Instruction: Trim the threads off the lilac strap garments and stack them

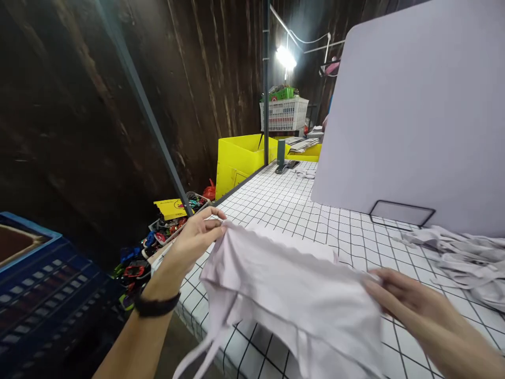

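Observation:
A pale lilac-white strappy garment [292,279], bra-like with a scalloped edge, is stretched between my hands above the near part of the table. My left hand [197,237], with a dark band on its wrist, pinches its upper left corner. At the other end, the fingers of my right hand [414,305] close on the right corner, slightly blurred. Thin straps dangle at the lower left. Behind the scalloped edge, another white piece [268,231] lies partly hidden on the grid-patterned tablecloth [268,195].
A large pale board [410,116] stands by a black wire stand [402,215]. Similar pale strappy pieces [469,258] are heaped at right. A yellow bin [239,160], a blue crate [47,295] and colourful small items [136,271] are left of the table. A metal post [145,105] slants nearby.

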A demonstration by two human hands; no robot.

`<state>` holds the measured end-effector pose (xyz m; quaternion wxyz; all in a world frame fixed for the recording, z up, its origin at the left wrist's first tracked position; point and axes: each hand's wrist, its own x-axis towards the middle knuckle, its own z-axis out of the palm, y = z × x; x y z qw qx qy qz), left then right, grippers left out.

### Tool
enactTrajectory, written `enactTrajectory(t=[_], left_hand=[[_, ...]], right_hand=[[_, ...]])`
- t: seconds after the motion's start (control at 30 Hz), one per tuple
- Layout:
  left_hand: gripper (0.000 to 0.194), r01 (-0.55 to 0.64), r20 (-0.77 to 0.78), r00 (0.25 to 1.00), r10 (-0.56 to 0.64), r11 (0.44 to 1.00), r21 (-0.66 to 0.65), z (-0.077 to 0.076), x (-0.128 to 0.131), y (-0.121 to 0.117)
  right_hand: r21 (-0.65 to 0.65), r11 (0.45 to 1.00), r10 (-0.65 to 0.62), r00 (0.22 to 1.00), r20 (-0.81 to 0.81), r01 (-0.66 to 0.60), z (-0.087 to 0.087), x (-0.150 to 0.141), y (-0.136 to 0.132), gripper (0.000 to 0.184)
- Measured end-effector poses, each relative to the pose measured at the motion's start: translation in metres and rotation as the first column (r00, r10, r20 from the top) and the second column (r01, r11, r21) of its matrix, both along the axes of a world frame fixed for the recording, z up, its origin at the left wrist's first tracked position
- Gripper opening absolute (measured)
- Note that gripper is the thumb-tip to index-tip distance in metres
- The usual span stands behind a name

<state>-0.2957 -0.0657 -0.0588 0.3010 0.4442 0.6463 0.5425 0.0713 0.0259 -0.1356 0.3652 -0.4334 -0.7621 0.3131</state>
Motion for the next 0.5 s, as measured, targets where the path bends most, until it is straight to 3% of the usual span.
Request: enactTrajectory(t=[0.07, 0.1, 0.23, 0.33, 0.5], left_hand=[[0.023, -0.067, -0.156, 0.987, 0.049, 0.991, -0.113, -0.016, -0.013, 0.041], [0.02, -0.083, -0.19, 0.98, 0.054, 0.985, -0.152, -0.027, -0.017, 0.061], [0.01, -0.132, -0.319, 0.946, 0.051, 0.963, -0.236, -0.068, -0.023, 0.119], [0.008, -0.17, -0.445, 0.895, 0.041, 0.952, -0.253, -0.084, -0.025, 0.136], [0.011, -0.225, -0.603, 0.798, 0.009, 0.932, -0.284, -0.092, -0.016, 0.137]], right_hand=[[-0.203, 0.979, 0.032, 0.999, -0.005, -0.033, -0.005, -0.03, 0.026, 0.036], [-0.243, 0.97, -0.022, 1.0, -0.01, 0.019, -0.01, -0.042, 0.037, 0.036], [-0.159, 0.967, -0.184, 0.978, 0.099, 0.199, -0.03, -0.063, 0.068, 0.031], [-0.118, 0.963, -0.231, 0.966, 0.116, 0.244, -0.035, -0.064, 0.077, 0.028], [-0.059, 0.952, -0.287, 0.945, 0.156, 0.299, -0.038, -0.074, 0.08, 0.021]])
